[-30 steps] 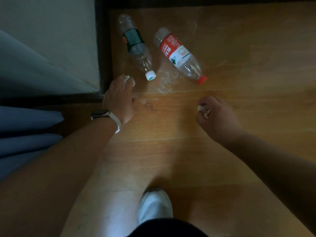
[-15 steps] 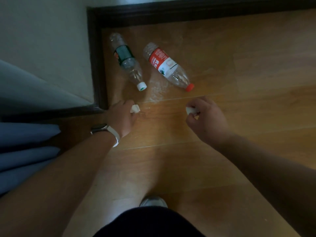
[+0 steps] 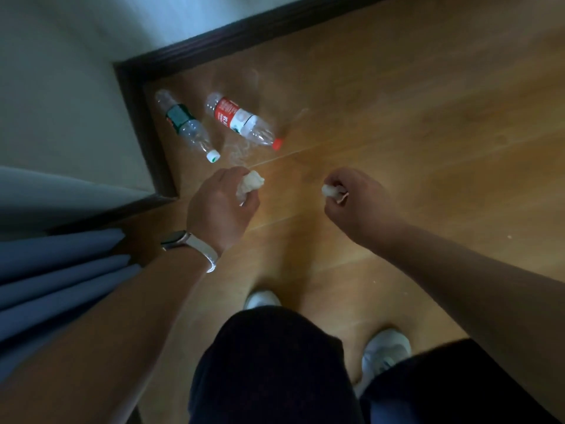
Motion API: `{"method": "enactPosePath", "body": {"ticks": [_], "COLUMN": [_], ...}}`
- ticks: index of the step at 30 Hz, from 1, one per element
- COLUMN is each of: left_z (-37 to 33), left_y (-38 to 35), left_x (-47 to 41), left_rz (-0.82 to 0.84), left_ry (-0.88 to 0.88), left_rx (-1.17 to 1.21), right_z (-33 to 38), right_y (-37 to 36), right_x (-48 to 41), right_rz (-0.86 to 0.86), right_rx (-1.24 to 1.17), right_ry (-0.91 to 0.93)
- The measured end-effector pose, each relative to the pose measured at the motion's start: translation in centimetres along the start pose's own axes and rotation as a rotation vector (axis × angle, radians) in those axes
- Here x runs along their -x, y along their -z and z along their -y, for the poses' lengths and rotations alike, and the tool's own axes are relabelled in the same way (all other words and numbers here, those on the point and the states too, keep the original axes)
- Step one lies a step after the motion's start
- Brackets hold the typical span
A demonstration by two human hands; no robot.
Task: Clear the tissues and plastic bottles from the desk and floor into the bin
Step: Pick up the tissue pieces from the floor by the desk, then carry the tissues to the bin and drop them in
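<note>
We stand on a wooden floor (image 3: 428, 148) edged by dark skirting (image 3: 143, 123) at upper left. Our left hand (image 3: 221, 209) grips a crumpled tissue (image 3: 249, 185), our right hand (image 3: 357, 203) a smaller tissue (image 3: 331, 191). Two plastic bottles, green-labelled (image 3: 186, 128) and red-labelled (image 3: 241, 122), lie in the corner above.

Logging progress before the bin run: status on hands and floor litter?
Left hand shut on tissue; right hand shut on second tissue. Green-label bottle and red-label bottle lying on floor, untouched. Nothing blocking them; bin unseen.

home room, wood floor (image 3: 397, 123), skirting board (image 3: 244, 32), curtain (image 3: 55, 270)
</note>
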State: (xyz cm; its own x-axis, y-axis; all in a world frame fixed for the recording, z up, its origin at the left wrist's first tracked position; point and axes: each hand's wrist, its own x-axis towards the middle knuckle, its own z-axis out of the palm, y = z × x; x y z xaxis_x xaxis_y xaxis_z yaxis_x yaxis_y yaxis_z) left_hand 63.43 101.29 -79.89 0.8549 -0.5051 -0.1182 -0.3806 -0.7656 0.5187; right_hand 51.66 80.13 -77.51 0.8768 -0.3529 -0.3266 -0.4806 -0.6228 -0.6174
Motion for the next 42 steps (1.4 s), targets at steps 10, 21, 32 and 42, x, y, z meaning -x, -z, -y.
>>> {"method": "enactPosePath", "body": {"ticks": [10, 21, 32, 42], "left_z": [-15.4, -31.8, -43.8, -60.3], "left_y": [21.7, 38.7, 45.1, 41.4], "left_x": [5.7, 7.1, 8.3, 8.5], "left_rz": [0.126, 0.161, 0.089, 0.063], "left_ry": [-0.042, -0.286, -0.532, -0.579], "left_rx": [0.056, 0.089, 0.124, 0.068], "right_z": [15.0, 29.4, 30.2, 20.2], "right_y": [18.6, 37.3, 49.0, 60.9], "right_x": [12.1, 21.5, 30.0, 34.1], "right_rz": [-0.136, -0.301, -0.472, -0.646], "right_rx": [-0.065, -0.024, -0.069, -0.156], "right_ry": [-0.054, -0.149, -0.222, -0.226]}}
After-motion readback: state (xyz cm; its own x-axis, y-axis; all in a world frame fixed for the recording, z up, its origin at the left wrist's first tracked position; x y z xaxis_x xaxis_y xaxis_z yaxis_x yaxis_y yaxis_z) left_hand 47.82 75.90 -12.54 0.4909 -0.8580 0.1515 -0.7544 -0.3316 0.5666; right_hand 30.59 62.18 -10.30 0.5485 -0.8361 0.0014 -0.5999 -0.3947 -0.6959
